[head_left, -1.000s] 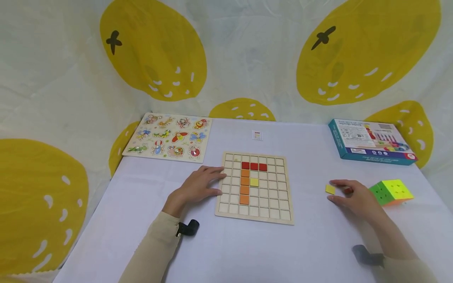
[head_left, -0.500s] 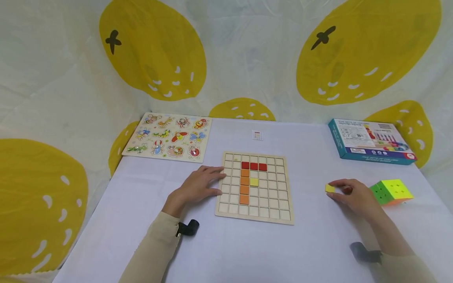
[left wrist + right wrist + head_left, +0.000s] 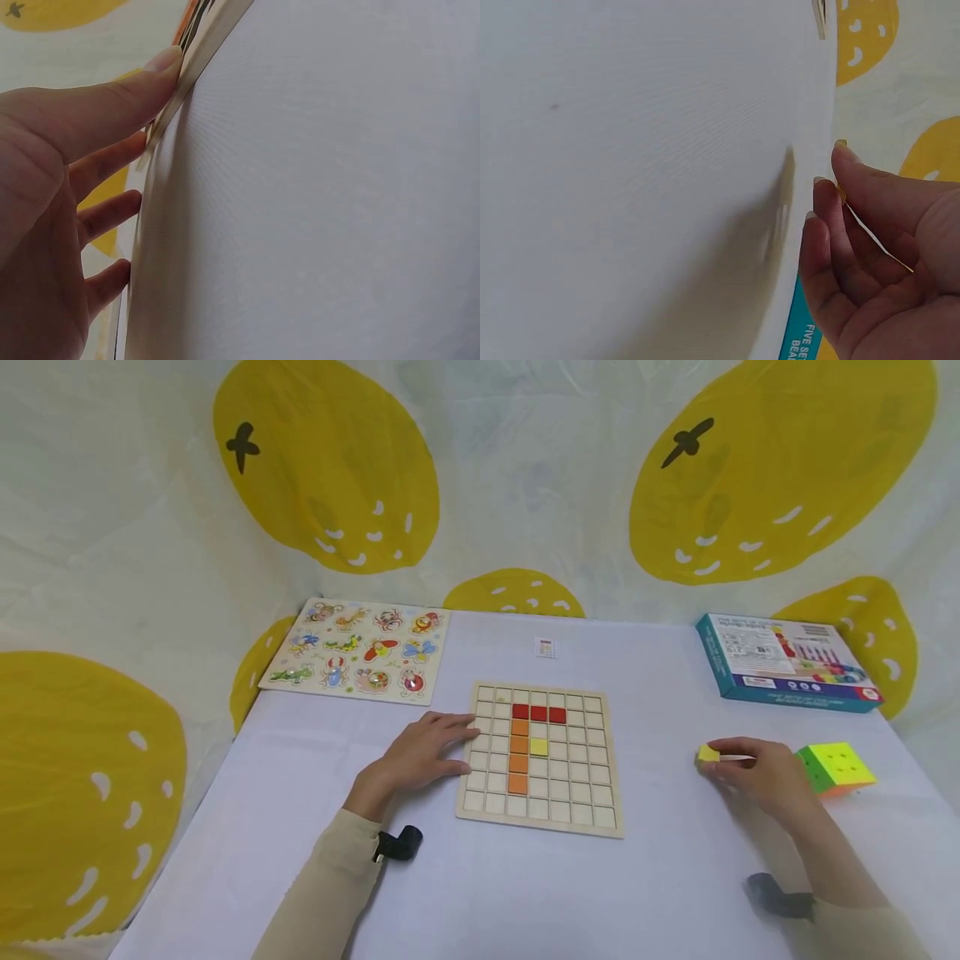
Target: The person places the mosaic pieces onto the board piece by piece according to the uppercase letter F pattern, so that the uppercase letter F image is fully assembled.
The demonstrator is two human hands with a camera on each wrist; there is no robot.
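Note:
In the head view my right hand [image 3: 767, 777] pinches a small yellow square tile [image 3: 707, 753] between thumb and fingers, right of the wooden grid board. The right wrist view shows only a sliver of the yellow tile [image 3: 841, 142] at the thumb tip. My left hand [image 3: 422, 754] rests at the left edge of the grid board [image 3: 539, 827], fingers spread and fairly straight. In the left wrist view, its thumb touches the board's edge [image 3: 196, 64]. Set in the board are a row of red tiles [image 3: 538, 713], a column of orange tiles [image 3: 518, 744] and one yellow tile [image 3: 538, 747].
Beyond the right hand stands a puzzle cube [image 3: 838, 767], partly hidden by it. A toy box [image 3: 795, 662] lies at the back right, an insect peg puzzle [image 3: 356, 652] at the back left. Between them is a small printed card [image 3: 546, 648]. Patterned cloth hangs behind.
My right hand has closed on the yellow tile, which has tilted and shifted slightly right and back. The left hand and the board look the same.

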